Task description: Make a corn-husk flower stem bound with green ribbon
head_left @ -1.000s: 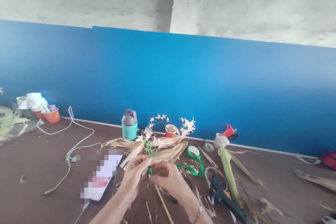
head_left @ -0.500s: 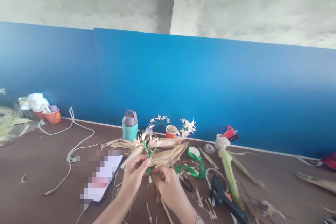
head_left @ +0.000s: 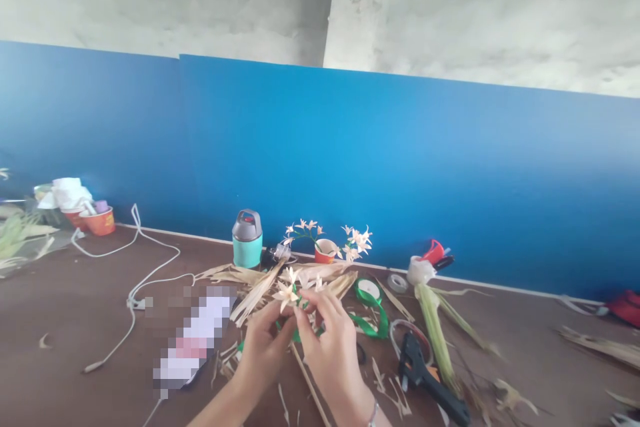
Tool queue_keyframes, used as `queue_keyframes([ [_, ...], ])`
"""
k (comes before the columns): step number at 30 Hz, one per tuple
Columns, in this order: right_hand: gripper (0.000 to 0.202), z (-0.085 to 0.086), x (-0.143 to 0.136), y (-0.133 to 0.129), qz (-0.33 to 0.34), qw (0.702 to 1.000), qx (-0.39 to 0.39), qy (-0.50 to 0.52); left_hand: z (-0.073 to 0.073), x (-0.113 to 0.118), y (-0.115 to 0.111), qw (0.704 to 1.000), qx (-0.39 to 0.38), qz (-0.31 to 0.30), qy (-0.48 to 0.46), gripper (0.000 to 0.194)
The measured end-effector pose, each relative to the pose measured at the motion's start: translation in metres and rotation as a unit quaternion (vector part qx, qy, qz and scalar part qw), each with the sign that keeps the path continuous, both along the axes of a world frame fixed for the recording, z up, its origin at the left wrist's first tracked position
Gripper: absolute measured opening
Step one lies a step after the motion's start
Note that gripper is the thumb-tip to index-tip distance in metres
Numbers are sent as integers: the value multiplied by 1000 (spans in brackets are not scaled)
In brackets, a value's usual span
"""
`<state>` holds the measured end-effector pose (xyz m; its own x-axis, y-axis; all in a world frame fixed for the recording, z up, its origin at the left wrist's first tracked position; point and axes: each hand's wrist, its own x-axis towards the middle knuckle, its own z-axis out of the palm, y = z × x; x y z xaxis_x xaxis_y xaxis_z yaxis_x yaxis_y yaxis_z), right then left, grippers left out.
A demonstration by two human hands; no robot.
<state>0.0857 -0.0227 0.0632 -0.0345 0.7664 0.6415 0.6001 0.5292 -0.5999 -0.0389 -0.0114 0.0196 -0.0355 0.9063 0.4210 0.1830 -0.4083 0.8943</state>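
A small spray of pale husk flowers on green-wrapped stems is held low over the middle of the table. My left hand grips the stems from the left, thumb and fingers pressed together. My right hand is closed beside it, its fingertips pinching at the green stem just under the blooms. Green ribbon runs from a spool to the right of my hands. Behind them, a paper cup holds more flower sprays. Dry husks lie under and behind the held flowers.
A black glue gun, a tape ring and a green husk bundle lie at the right. A teal container stands behind. At the left are a blurred-out phone, a white cable and red cups.
The flower spray has tilted and shifted right and down. My right hand has risen from the lower stem to just beneath the blooms, and my left hand has moved slightly right.
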Motion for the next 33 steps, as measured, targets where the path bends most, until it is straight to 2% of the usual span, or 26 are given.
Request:
queue_keyframes([
  [4, 18, 3, 2, 0, 19, 1000, 8, -21, 0, -2, -1, 997, 18, 18, 73, 20],
  [10, 21, 16, 12, 1, 83, 995, -9, -52, -4, -2, 1, 996, 1, -2, 84, 19],
  [15, 12, 13, 9, 0, 47, 998, -20, -25, -3, 1, 0, 997, -12, 2, 71, 20],
  [18, 13, 7, 3, -4, 18, 1000, -8, -17, -2, 3, -1, 999, -17, -4, 37, 21],
  [21, 16, 4, 0, -9, 18, 1000, 10, 0, -1, 2, 1, 998, -24, -36, -43, 21],
  [23, 14, 2, 2, -9, 11, 999, 9, 52, 1, 0, 3, 993, -52, -48, -98, 24],
  [25, 9, -1, 6, -6, 5, 991, -26, 130, 3, -2, 5, 983, -97, -49, -146, 26],
  [28, 15, -7, 11, 3, 54, 953, -162, 251, 6, -5, 5, 957, -170, -76, -222, 25],
  [31, 16, -12, 15, 12, 190, 865, -321, 335, 8, -5, 3, 929, -221, -126, -269, 25],
  [33, 20, -16, 17, 16, 270, 806, -372, 372, 11, -4, 1, 914, -242, -152, -287, 27],
])
